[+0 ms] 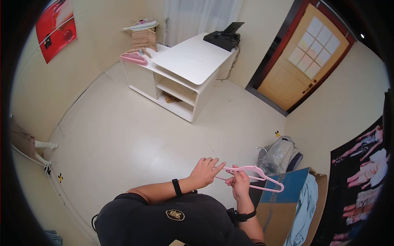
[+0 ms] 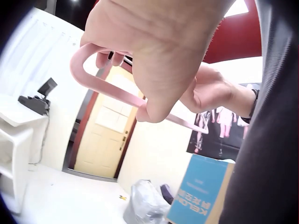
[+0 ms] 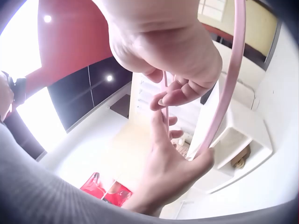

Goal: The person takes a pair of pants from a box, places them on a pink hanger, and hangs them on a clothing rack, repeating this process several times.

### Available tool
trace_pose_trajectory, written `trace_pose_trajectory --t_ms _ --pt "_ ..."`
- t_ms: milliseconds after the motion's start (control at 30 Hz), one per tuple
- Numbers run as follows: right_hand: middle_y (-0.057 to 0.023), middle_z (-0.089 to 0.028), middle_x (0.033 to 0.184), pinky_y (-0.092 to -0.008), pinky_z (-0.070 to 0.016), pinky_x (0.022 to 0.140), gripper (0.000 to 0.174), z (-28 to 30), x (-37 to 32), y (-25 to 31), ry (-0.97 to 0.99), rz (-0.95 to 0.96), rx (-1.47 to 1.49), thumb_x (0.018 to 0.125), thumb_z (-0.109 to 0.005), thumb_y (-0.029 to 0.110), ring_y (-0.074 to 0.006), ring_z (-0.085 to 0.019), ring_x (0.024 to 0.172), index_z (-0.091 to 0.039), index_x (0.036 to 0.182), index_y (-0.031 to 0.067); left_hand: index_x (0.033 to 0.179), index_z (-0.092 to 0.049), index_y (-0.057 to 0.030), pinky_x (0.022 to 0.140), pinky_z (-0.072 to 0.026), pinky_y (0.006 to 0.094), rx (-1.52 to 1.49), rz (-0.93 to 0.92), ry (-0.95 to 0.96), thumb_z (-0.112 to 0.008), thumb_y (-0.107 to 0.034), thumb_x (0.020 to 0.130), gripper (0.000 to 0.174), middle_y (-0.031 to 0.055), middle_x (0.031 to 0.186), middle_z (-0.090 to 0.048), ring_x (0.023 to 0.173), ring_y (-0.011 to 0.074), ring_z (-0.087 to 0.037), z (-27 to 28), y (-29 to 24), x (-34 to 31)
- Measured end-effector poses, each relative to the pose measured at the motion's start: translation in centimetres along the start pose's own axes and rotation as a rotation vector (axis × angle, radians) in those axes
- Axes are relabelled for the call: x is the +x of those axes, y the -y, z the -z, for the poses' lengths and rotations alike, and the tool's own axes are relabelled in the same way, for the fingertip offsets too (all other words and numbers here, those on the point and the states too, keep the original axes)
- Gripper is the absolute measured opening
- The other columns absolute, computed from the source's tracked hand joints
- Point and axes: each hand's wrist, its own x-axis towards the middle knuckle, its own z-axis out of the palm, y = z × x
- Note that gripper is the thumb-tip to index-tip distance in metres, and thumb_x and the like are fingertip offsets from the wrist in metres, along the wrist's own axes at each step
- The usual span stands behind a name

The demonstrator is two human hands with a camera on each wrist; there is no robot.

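Observation:
A pink clothes hanger [image 1: 269, 189] is held out in front of the body by both hands. Its metal hook [image 1: 264, 152] points away from the body, over the plastic-wrapped bundle. My left hand [image 1: 204, 174] holds one end, the thumb against the lower bar and the fingers at the other bar; the rounded tip [image 2: 80, 70] sticks out past this hand in the left wrist view. My right hand [image 1: 239, 183] pinches a bar nearer the middle, as the right wrist view also shows. The far end of the hanger reaches over the cardboard box.
A cardboard box [image 1: 279, 213] with light blue cloth [image 1: 304, 209] inside stands at right, beside a plastic-wrapped bundle [image 1: 280, 153]. Ahead is a white desk [image 1: 180, 61] bearing pink hangers [image 1: 134, 58], a brown stack [image 1: 143, 39] and a black machine [image 1: 223, 39]. A door [image 1: 301, 61] is at far right.

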Motion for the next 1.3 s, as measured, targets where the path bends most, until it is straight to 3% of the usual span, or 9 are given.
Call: trace_pose_trajectory --t_ms 200,433,633,700,733,833,867,1033,1300 --pt "-0.0164 -0.062 0.108 -0.0233 -0.0486 0.053 0.039 -7.4 5.8 1.4 0.332 -0.229 0.119 0.094 -0.045 0.013 -0.0173 -0.063 0.061 -0.039 0.130 0.0003 0.129 -0.046 -0.0125 0.085 -0.0384 0.0421 0.157 0.136 -0.202 -0.072 -0.018 0.058 0.076 0.0128 0.113 -0.050 0.104 0.0290 -0.048 3.5 6.8 -1.4" --pt "-0.0140 -0.061 0.111 -0.0218 -0.0509 0.060 0.042 -15.3 9.6 2.0 0.735 -0.434 -0.056 0.094 -0.045 0.012 -0.0166 -0.064 0.069 -0.031 0.133 0.0050 0.126 -0.047 -0.0099 0.076 -0.0396 0.0390 -0.001 0.500 -0.101 -0.071 -0.018 0.060 0.071 0.0089 0.095 -0.049 0.093 0.0264 -0.049 5.2 11.3 -6.7" --pt "-0.0141 -0.062 0.104 -0.0288 -0.0513 0.072 0.064 -18.6 14.1 2.3 0.876 0.077 -0.182 0.086 -0.055 0.004 -0.0171 -0.063 0.082 -0.021 0.141 0.0039 0.123 -0.048 -0.0078 0.071 -0.0397 0.0373 0.021 0.826 -0.064 -0.072 -0.015 0.054 0.074 0.0088 0.089 -0.049 0.085 0.0271 -0.049 5.9 14.7 -10.3" --pt "-0.0121 -0.062 0.099 -0.0319 -0.0497 0.078 0.067 -19.2 17.3 3.5 0.744 0.705 -0.613 0.079 -0.061 0.003 -0.0204 -0.062 0.087 -0.030 0.137 0.0021 0.122 -0.049 -0.0086 0.070 -0.0402 0.0377 0.046 0.865 -0.061 -0.071 -0.013 0.053 0.073 0.0082 0.088 -0.050 0.083 0.0271 -0.049 6.3 16.3 -11.0" --pt "-0.0146 -0.059 0.109 -0.0385 -0.0435 0.090 0.073 -19.4 19.3 3.6 0.675 0.752 -0.809 0.070 -0.072 0.013 -0.0284 -0.057 0.100 -0.037 0.133 0.0012 0.122 -0.049 -0.0090 0.069 -0.0403 0.0379 0.061 0.874 -0.020 -0.071 -0.013 0.053 0.073 0.0081 0.087 -0.050 0.083 0.0270 -0.049 6.4 17.2 -11.2" --pt "-0.0162 -0.052 0.122 -0.0489 -0.0327 0.099 0.085 -20.2 24.6 5.0 0.737 0.931 -1.263 0.062 -0.079 0.029 -0.0325 -0.048 0.113 -0.040 0.132 0.0028 0.121 -0.049 -0.0099 0.068 -0.0405 0.0381 0.096 0.917 0.037 -0.071 -0.013 0.053 0.072 0.0080 0.086 -0.051 0.082 0.0271 -0.050 6.8 20.0 -10.5" --pt "-0.0162 -0.044 0.131 -0.0522 -0.0240 0.105 0.095 -20.2 26.4 4.7 0.810 0.788 -1.338 0.055 -0.083 0.039 -0.0322 -0.040 0.121 -0.040 0.132 0.0041 0.121 -0.050 -0.0104 0.068 -0.0406 0.0380 0.100 0.944 0.065 -0.071 -0.013 0.053 0.072 0.0080 0.085 -0.051 0.081 0.0273 -0.050 7.0 21.1 -9.9" --pt "-0.0152 -0.046 0.128 -0.0550 -0.0249 0.104 0.094 -21.7 32.0 3.4 0.918 0.693 -1.350 0.054 -0.083 0.038 -0.0320 -0.042 0.121 -0.042 0.132 0.0073 0.121 -0.049 -0.0116 0.068 -0.0408 0.0379 0.139 0.953 0.170 -0.071 -0.013 0.052 0.072 0.0080 0.086 -0.052 0.082 0.0278 -0.051 8.3 27.1 -6.7" --pt "-0.0101 -0.052 0.096 -0.0388 -0.0396 0.083 0.072 -26.6 39.9 -0.1 0.830 0.916 -1.203 0.054 -0.076 0.014 -0.0278 -0.049 0.094 -0.050 0.120 0.0024 0.124 -0.048 -0.0118 0.083 -0.0406 0.0388 0.254 0.976 0.255 -0.074 -0.017 0.056 0.073 0.0093 0.092 -0.053 0.092 0.0279 -0.052 10.1 34.4 -3.4"
